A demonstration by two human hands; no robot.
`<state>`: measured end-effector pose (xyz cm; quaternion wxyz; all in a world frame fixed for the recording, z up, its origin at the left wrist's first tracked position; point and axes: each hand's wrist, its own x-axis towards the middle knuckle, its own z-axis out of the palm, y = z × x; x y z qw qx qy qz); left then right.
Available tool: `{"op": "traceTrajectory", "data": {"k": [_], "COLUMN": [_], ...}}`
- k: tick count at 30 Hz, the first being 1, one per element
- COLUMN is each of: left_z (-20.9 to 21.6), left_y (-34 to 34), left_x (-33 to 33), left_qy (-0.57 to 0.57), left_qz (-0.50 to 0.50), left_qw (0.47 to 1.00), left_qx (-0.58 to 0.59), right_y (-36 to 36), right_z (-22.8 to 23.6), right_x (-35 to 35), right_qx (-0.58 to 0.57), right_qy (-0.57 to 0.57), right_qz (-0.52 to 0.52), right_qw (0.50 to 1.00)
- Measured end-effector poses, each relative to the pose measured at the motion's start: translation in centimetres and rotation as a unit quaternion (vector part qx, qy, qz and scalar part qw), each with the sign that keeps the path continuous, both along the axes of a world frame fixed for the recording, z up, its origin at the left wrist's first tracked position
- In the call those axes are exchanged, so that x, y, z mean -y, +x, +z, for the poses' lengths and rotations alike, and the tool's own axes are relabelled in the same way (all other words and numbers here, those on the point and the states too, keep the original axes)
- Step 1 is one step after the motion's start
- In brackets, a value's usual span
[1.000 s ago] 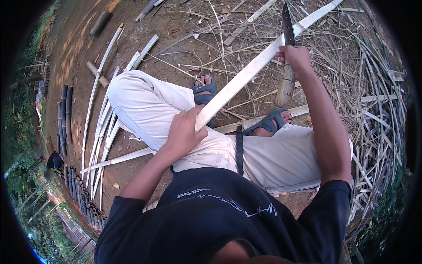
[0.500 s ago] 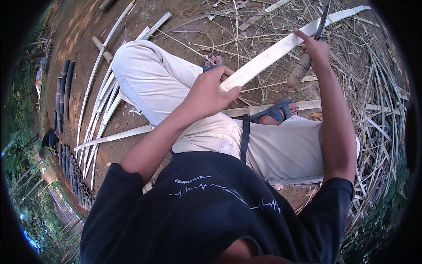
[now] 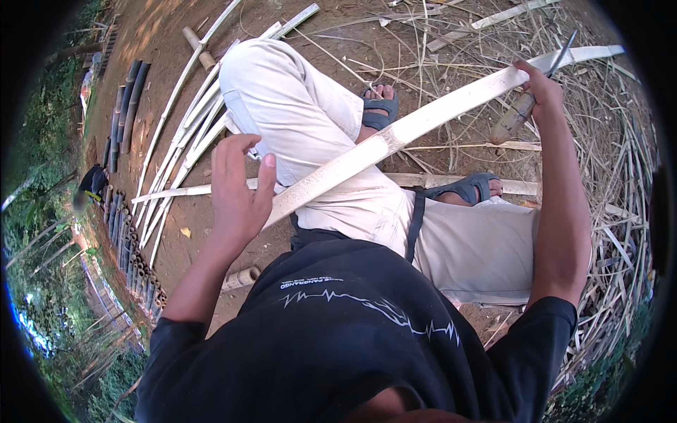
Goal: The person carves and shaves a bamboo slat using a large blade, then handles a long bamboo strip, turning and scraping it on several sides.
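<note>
The fingers (image 3: 231,156) of your left hand (image 3: 236,201) are spread and slightly curled, with the thumb lifted apart, and they grasp nothing; the near end of the bamboo strip (image 3: 430,123) lies just beside that hand, though whether it brushes the base of your thumb you cannot tell from here. Your right hand (image 3: 546,90) is clenched around the knife (image 3: 513,120) at its thick pale handle, while a fingertip reaches onto the strip near the blade. Holding both in one hand probably steadies the strip and leaves your left unburdened. The strip's long axis runs on a diagonal, from the near end by your left hand up and away to your right, past your right hand, its far end pointing over the litter of shavings (image 3: 599,134). It passes above your trousers (image 3: 282,106), likely so that your lap can bear some of its weight. The knife slants across the strip, its handle toward you and its dark blade pointing away and to the right. Farther out, a sandal (image 3: 381,106) shows beyond the strip, and other pale strips (image 3: 187,130) lie fanned on the ground to your left.
</note>
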<state>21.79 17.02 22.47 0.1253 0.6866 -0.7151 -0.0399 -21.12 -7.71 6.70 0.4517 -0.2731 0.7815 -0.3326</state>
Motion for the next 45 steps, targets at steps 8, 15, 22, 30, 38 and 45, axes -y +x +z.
{"op": "traceTrajectory", "data": {"k": [8, 15, 22, 30, 38, 45], "left_z": [-2.9, -1.1, 0.8, -3.5, -5.6, -9.1], "left_y": [7.0, 8.6, 8.8, 6.4, -6.4, -12.5], "left_x": [-9.8, -10.1, -8.4, -6.9, 3.3, 10.5], "left_qy": [0.196, 0.084, 0.102, 0.07, 0.407, 0.291], "left_qz": [0.08, -0.025, 0.086, 0.078, 0.024, -0.017], "left_qw": [0.977, 0.989, 0.978, 0.994, 0.878, 0.954], "left_qx": [0.026, 0.118, 0.163, 0.042, -0.252, -0.075], "right_y": [-2.0, -3.1, -9.8, -12.3, -16.6, -14.7], "right_z": [-1.5, 0.5, -0.4, 3.4, 6.1, 5.1], "right_x": [2.3, 4.5, 10.1, 11.2, 8.2, 1.0], "right_qx": [0.06, 0.066, 0.126, 0.167, 0.236, 0.363], "right_qy": [-0.003, -0.015, -0.07, -0.147, -0.201, -0.19], "right_qz": [-0.001, 0.006, 0.04, 0.027, -0.115, -0.11], "right_qw": [0.998, 0.998, 0.989, 0.975, 0.944, 0.906]}}
